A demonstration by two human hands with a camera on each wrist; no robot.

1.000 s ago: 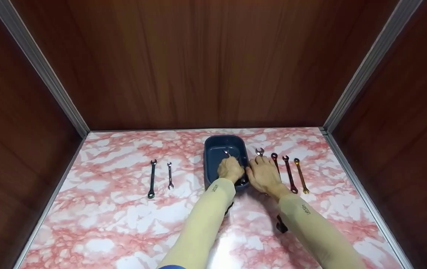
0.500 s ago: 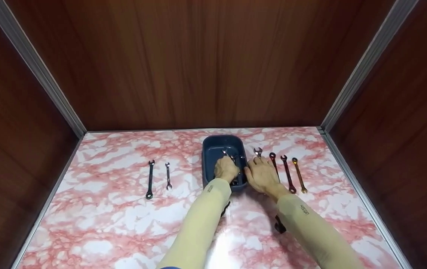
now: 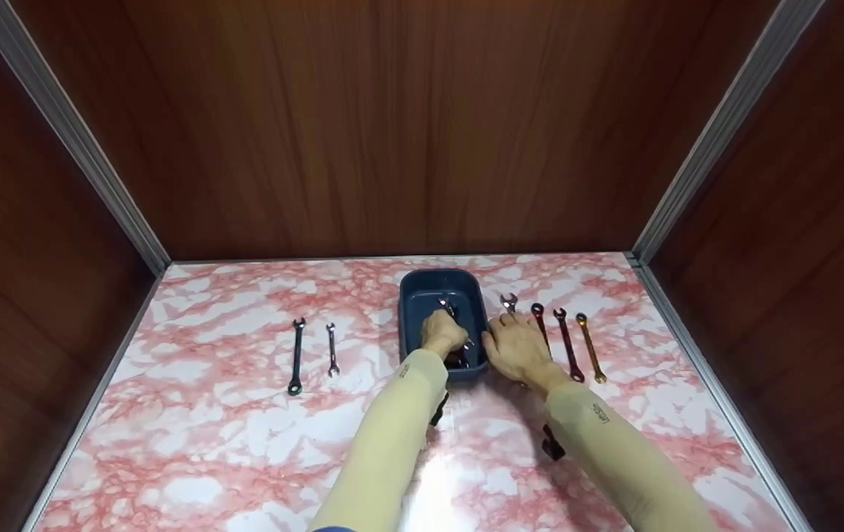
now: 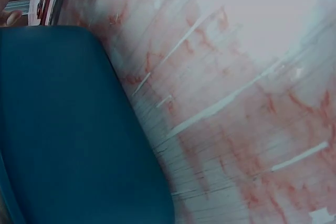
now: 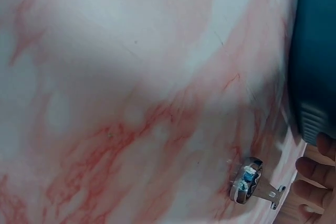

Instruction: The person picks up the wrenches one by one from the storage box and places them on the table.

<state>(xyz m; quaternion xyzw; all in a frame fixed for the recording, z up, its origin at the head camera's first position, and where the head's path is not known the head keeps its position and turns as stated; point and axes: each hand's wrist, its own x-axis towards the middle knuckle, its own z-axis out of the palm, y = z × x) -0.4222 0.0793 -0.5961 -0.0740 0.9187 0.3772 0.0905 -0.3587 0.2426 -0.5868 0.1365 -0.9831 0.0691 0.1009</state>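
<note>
In the head view, my left hand (image 3: 443, 332) reaches into a dark blue plastic bin (image 3: 406, 318) with its fingers curled downward. Metal wrenches (image 3: 468, 355) lie in the bin beside and beyond that hand; its fingertips are hidden, so any grip there does not show. My right hand (image 3: 519, 346) lies with fairly straight fingers against the bin's right side. Beneath it is a silver combination wrench (image 3: 508, 301), its open end sticking out past the fingers. In the right wrist view, the ring end of a wrench (image 5: 247, 180) shows near the fingers (image 5: 315, 174).
Left of the bin lie a dark wrench (image 3: 297, 356) and a smaller silver wrench (image 3: 332, 349). Right of my right hand lie a red-headed wrench (image 3: 539, 312), a dark red wrench (image 3: 568, 345) and a gold wrench (image 3: 591, 347). Wood-grain panels (image 3: 407, 133) enclose the marbled table (image 3: 230, 443).
My left hand has shifted slightly left inside the bin, uncovering more of the wrenches to its right. The right hand stays by the bin. The view has drifted a little.
</note>
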